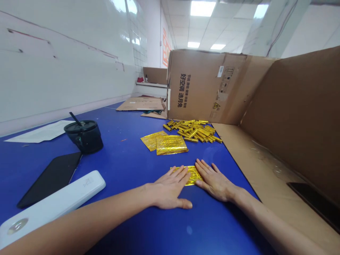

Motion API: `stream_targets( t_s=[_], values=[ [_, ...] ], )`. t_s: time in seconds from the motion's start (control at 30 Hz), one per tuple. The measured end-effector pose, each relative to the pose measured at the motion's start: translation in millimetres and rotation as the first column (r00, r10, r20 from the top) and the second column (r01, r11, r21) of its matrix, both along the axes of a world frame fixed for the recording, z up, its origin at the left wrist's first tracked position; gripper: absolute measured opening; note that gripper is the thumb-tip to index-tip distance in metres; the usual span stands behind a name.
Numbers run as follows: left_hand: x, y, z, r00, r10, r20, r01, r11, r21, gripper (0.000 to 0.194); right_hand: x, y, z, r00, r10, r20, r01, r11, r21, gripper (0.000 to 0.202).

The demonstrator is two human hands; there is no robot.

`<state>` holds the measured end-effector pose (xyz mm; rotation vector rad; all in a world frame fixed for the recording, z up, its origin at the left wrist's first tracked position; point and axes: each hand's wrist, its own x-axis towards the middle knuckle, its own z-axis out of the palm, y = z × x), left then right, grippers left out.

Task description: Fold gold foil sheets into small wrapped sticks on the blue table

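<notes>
A gold foil sheet (193,175) lies flat on the blue table (127,159). My left hand (171,186) rests palm down over its left end, fingers spread and thumb out to the side. On the sheet's right end lies my right hand (214,180), its fingers also stretched out. Both hands cover parts of the sheet, and neither grips anything. Just beyond them is a stack of flat gold sheets (172,145), with another sheet (151,139) partly under it. Farther back, several gold rolls (200,132) are heaped beside the cardboard.
At the left are a dark lidded cup (89,138), a white paper (39,132), a black flat object (53,177) and a long white device (66,193). A large cardboard box (202,85) stands at the back and right. Flattened cardboard (142,103) lies behind.
</notes>
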<state>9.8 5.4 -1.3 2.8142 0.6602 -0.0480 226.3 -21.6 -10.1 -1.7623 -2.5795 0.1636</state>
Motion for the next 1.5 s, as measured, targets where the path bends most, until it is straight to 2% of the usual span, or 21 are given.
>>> stream_targets(
  t_s=[0.13, 0.2, 0.3, 0.33, 0.37, 0.47, 0.57, 0.67, 0.83, 0.93, 1.1, 1.27, 1.33, 1.43, 1.5],
  values=[
    [-15.5, -4.1, 0.1, 1.000, 0.000, 0.006, 0.000, 1.000, 0.009, 0.086, 9.0, 13.8, -0.3, 0.999, -0.014, 0.037, 0.014, 1.000, 0.013, 0.068],
    [-18.0, -5.6, -0.5, 1.000, 0.014, 0.017, -0.014, 1.000, -0.002, 0.086, 8.3, 16.4, 2.0, 0.995, -0.062, 0.072, 0.062, 0.998, 0.007, 0.070],
    [-17.1, -6.1, -1.8, 0.999, 0.016, 0.035, -0.015, 1.000, -0.026, 0.088, -10.2, 11.9, 12.1, 0.974, -0.186, 0.131, 0.187, 0.982, 0.009, 0.078],
    [-16.4, -6.1, -2.5, 0.999, 0.017, 0.047, -0.016, 1.000, -0.026, 0.088, -22.1, 7.9, 16.4, 0.974, -0.189, 0.125, 0.187, 0.982, 0.027, 0.079],
    [-15.7, -6.1, -3.2, 0.998, 0.016, 0.064, -0.014, 1.000, -0.019, 0.088, -36.2, 3.0, 20.4, 0.986, -0.144, 0.085, 0.143, 0.989, 0.023, 0.078],
    [-14.4, -6.6, -5.5, 0.992, -0.014, 0.122, 0.012, 1.000, 0.014, 0.083, -80.3, -10.7, 26.8, 0.991, 0.058, -0.121, -0.070, 0.993, -0.098, 0.073],
    [-14.2, -7.4, -6.2, 0.991, -0.019, 0.131, 0.018, 1.000, 0.009, 0.079, -99.2, -13.0, 22.3, 0.972, 0.112, -0.206, -0.140, 0.982, -0.125, 0.071],
    [-14.6, -7.3, -4.6, 0.994, 0.005, 0.111, -0.003, 1.000, -0.019, 0.086, -81.1, -4.2, 11.9, 0.971, 0.120, -0.208, -0.143, 0.985, -0.098, 0.068],
    [-16.0, -6.2, -3.0, 0.996, 0.034, 0.080, -0.031, 0.999, -0.031, 0.089, -27.6, 8.4, 0.8, 0.997, 0.056, -0.048, -0.058, 0.997, -0.047, 0.068],
    [-16.5, -6.1, -3.6, 0.997, 0.033, 0.072, -0.031, 0.999, -0.021, 0.088, -12.1, 9.0, -2.2, 1.000, 0.015, 0.001, -0.015, 1.000, -0.004, 0.067],
    [-17.8, 0.3, -3.0, 0.998, 0.040, 0.040, -0.040, 0.999, -0.008, 0.082, -9.8, 5.3, -7.3, 0.998, -0.061, 0.005, 0.061, 0.997, 0.043, 0.071],
    [-23.9, 23.0, 2.8, 0.999, 0.049, -0.010, -0.049, 0.999, 0.021, 0.077, -10.8, -2.0, -8.3, 0.998, -0.068, -0.002, 0.068, 0.997, 0.046, 0.072],
    [-23.4, 31.9, 7.4, 0.996, 0.086, -0.034, -0.085, 0.996, 0.037, 0.078, -11.5, -4.1, -7.7, 0.997, -0.072, -0.002, 0.072, 0.997, 0.040, 0.071],
    [-9.7, 34.8, 14.3, 0.978, 0.205, -0.027, -0.202, 0.977, 0.073, 0.085, -13.5, -5.3, -6.7, 0.996, -0.088, 0.001, 0.088, 0.995, 0.038, 0.071],
    [9.4, 28.3, 15.8, 0.981, 0.189, 0.033, -0.191, 0.978, 0.078, 0.091, -14.7, -5.2, -5.6, 0.996, -0.086, 0.007, 0.086, 0.996, 0.038, 0.069]
  ],
)
